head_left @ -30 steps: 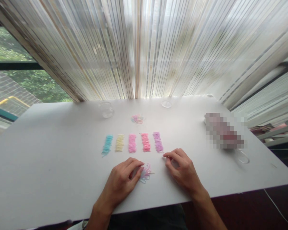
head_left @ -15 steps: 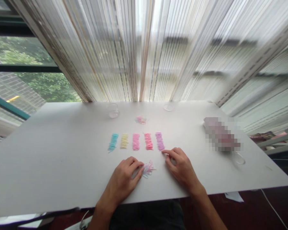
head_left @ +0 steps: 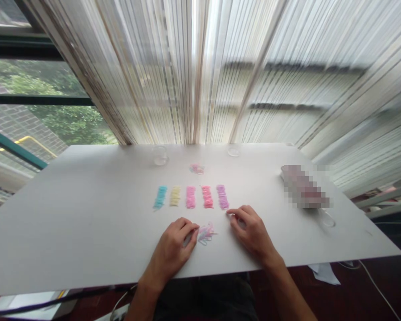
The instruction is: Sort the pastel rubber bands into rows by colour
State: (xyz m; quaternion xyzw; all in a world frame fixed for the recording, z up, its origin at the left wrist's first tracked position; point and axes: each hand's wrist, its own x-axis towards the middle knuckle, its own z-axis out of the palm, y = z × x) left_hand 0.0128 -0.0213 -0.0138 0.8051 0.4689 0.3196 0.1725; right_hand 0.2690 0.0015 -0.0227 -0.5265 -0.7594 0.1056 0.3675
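Note:
My left hand [head_left: 173,245] rests on the table at the left edge of a loose pile of thin pastel loops [head_left: 206,233], which look like small elastic bands. Its thumb and forefinger are pinched close together; anything between them is too small to make out. My right hand [head_left: 252,229] lies right of the pile, forefinger stretched out to the near end of a purple column [head_left: 222,197] of the loops, thumb slightly apart below. Beside that column stand a coral one [head_left: 207,196], a pink one [head_left: 190,197], a yellow one [head_left: 175,196] and a blue one [head_left: 160,197].
Behind the columns lies a smaller mixed heap of loops [head_left: 197,169]. A clear round container [head_left: 160,157] and a clear lid [head_left: 234,151] sit near the back edge of the white table [head_left: 87,223]. At right is a blurred-out pinkish object [head_left: 304,187] with a strap loop.
The camera view has shifted slightly. My right forefinger stays by the near end of the purple column. The left hand remains at the loose pile, its fingertips barely moved.

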